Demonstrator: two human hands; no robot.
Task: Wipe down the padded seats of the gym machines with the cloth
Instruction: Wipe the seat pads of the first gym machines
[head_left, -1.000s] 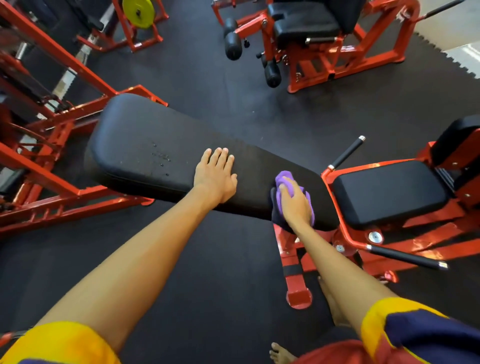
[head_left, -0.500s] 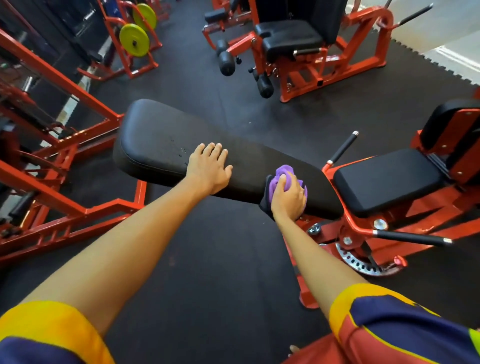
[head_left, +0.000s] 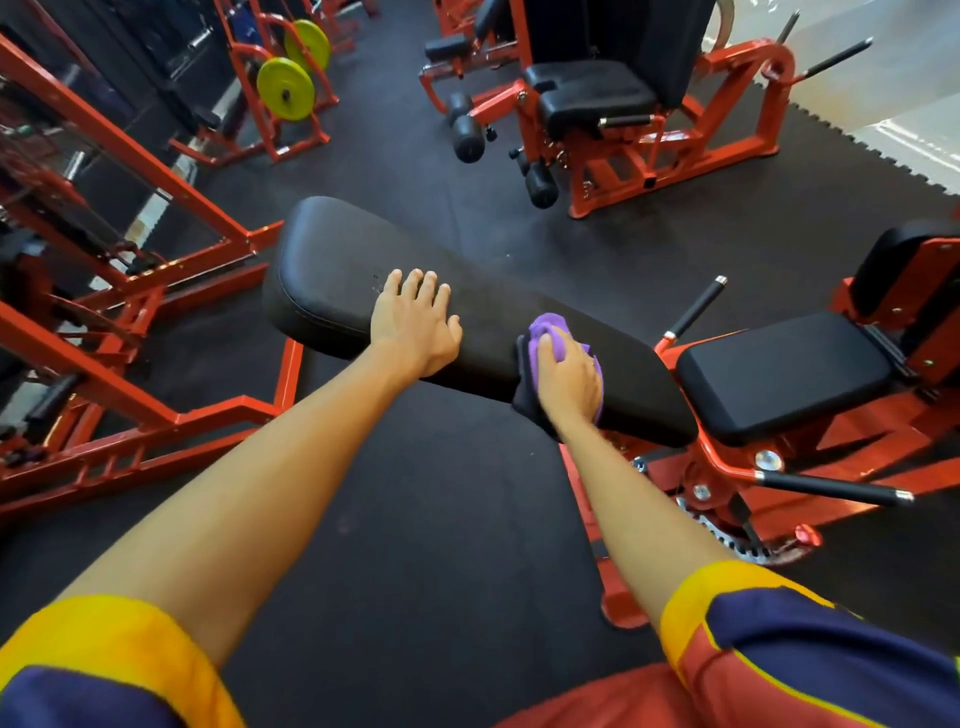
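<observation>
A long black padded backrest of a red-framed bench lies across the middle of the view. My left hand rests flat on its middle, fingers straight. My right hand presses a purple cloth onto the pad near its right end, fingers curled over the bunched cloth, a dark part of which hangs over the near edge. To the right of the backrest sits the bench's shorter black seat pad.
A red leg machine with a black seat stands at the back. Red frames and yellow-green weight plates fill the left side. Black handles stick out from the bench frame at the right. Dark rubber flooring lies underneath.
My right hand with the cloth has slid a little along the right end of the backrest. My left hand stays flat on the pad. The view has tilted up, showing more of the room.
</observation>
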